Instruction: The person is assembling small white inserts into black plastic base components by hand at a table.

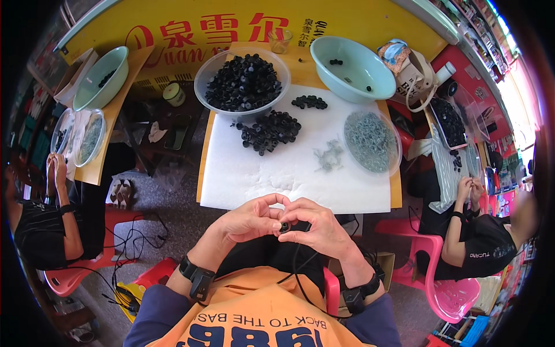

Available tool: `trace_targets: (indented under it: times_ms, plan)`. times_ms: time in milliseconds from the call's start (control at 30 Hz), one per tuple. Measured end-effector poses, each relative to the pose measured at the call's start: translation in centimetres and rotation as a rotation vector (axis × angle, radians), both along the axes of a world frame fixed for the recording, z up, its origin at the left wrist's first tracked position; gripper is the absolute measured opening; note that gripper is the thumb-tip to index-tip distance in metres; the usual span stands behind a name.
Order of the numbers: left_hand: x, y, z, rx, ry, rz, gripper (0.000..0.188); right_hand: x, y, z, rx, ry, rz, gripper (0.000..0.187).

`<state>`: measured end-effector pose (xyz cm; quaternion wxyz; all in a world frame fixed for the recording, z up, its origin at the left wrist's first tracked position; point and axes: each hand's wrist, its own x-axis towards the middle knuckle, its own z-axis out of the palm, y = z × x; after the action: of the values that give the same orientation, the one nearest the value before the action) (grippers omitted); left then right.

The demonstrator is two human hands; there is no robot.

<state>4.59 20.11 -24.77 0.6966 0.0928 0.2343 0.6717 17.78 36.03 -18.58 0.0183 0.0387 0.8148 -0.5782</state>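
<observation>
Between the fingertips of both hands is a small black cap-like part [284, 228], held just in front of the table's near edge. My left hand [252, 220] pinches it from the left with thumb and fingers. From the other side my right hand [321, 227] closes on the same part, which the fingers partly hide. Beyond the hands, a heap of black parts [269, 132] lies on a white sheet [243, 179], with a smaller black cluster [310, 102] farther back. To its right are a small pile of pale grey-green pieces [328, 156] and a round tray of them [373, 141].
A clear bowl [199, 87] full of black parts stands at the far left of the sheet. At the far right sits a pale green basin [324, 75] with a few black parts inside. Co-workers sit at side tables, one near a pink chair [428, 277]. A glass [280, 41] stands at the back.
</observation>
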Motion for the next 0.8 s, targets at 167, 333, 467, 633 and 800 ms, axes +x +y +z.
trace_targets:
  times_ms: [167, 333, 467, 633, 800]
  plan:
    - [0.0, -0.3, -0.2, 0.024, 0.025, -0.027, 0.051, 0.2, -0.2, 0.0, -0.001, 0.025, 0.017, 0.024]
    - [-0.4, -0.6, -0.4, 0.028, 0.07, -0.055, 0.054, 0.4, -0.6, -0.3, 0.051, 0.076, 0.046, 0.024]
    - [-0.7, -0.8, -0.5, 0.019, 0.089, -0.067, 0.055, 0.4, -1.1, -0.7, 0.108, 0.196, 0.036, 0.025]
    - [-1.0, -1.1, -0.7, 0.017, 0.135, -0.103, 0.055, 0.6, -1.7, -1.8, 0.16, 0.315, 0.036, 0.026]
    - [-1.1, -0.9, -0.3, 0.024, 0.165, -0.129, 0.05, 0.7, -2.1, -2.7, 0.176, 0.335, -0.015, 0.026]
